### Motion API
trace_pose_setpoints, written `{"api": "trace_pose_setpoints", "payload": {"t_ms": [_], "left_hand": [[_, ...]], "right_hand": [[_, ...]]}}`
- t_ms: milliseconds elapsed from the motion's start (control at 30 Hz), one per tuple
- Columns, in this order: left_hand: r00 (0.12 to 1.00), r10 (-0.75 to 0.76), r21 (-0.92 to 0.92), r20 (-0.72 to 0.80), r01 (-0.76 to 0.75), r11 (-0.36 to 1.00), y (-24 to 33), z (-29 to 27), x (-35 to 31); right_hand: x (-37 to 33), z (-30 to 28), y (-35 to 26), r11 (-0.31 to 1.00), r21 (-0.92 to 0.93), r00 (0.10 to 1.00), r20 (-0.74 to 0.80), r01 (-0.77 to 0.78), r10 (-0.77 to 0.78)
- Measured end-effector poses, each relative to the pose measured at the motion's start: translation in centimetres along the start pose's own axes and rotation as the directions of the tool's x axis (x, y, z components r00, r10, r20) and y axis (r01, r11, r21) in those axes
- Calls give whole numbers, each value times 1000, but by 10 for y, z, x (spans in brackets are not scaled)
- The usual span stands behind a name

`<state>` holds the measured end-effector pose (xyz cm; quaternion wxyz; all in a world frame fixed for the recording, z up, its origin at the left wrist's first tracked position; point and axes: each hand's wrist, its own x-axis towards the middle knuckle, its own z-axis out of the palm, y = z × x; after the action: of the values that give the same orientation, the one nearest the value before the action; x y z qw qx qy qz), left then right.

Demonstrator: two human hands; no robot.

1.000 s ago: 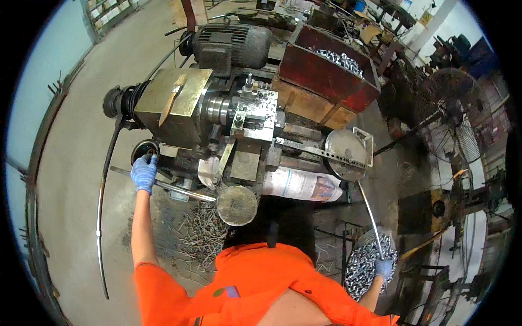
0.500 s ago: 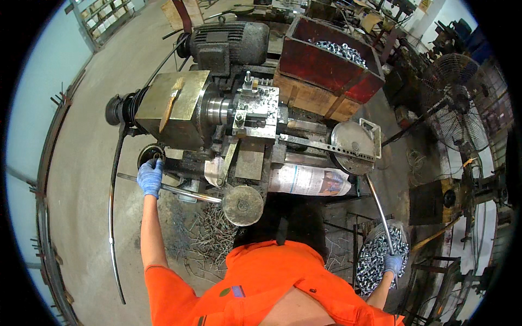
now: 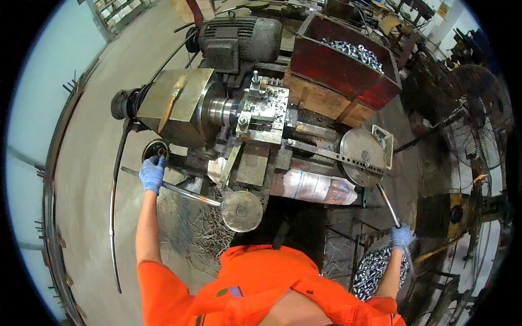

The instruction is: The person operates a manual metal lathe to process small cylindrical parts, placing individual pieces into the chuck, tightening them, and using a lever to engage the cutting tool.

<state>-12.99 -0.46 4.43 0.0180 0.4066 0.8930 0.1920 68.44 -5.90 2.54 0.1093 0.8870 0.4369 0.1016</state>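
My left hand, in a blue knit glove, is at a round dark cup left of the lathe. Its fingers are drawn together at the cup's rim; whatever is in them is too small to make out. My right hand, gloved alike, is closed round a steel lever running down from a round metal disc. A perforated bar links this disc to the tool slide, which stands before the spindle. A second lever runs from a smaller disc towards my left hand.
A wooden-handled brush lies on the headstock. A motor stands behind. At far right, a red bin holds small metal parts. More shiny parts fill a container by my right forearm. Metal shavings litter the floor.
My right hand has moved up and slightly right in view, with the lever swung along. My left hand has stayed by the cup. The whole view has shifted a little.
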Motion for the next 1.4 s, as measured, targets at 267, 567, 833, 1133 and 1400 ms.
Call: {"api": "trace_pose_setpoints", "payload": {"t_ms": [267,567,833,1133,1400], "left_hand": [[999,23,5,-43,-23,1000,1,15,-4],[939,-238,-819,-250,-74,569,-40,17,-15],[992,-20,-163,122,40,986,-167,122,-30],[877,231,285,422,-370,884,-79,151,-31],[810,162,403,564,-442,802,-84,150,-45]], "right_hand": [[147,-55,-66,976,-213,998,29,-50,58],[115,-57,-124,976,-11,945,-249,216,-212],[-29,-1,-90,956,244,984,41,160,-175],[-78,12,-96,816,542,965,36,201,-261],[-77,-2,-92,726,629,950,-66,277,-304]]}}
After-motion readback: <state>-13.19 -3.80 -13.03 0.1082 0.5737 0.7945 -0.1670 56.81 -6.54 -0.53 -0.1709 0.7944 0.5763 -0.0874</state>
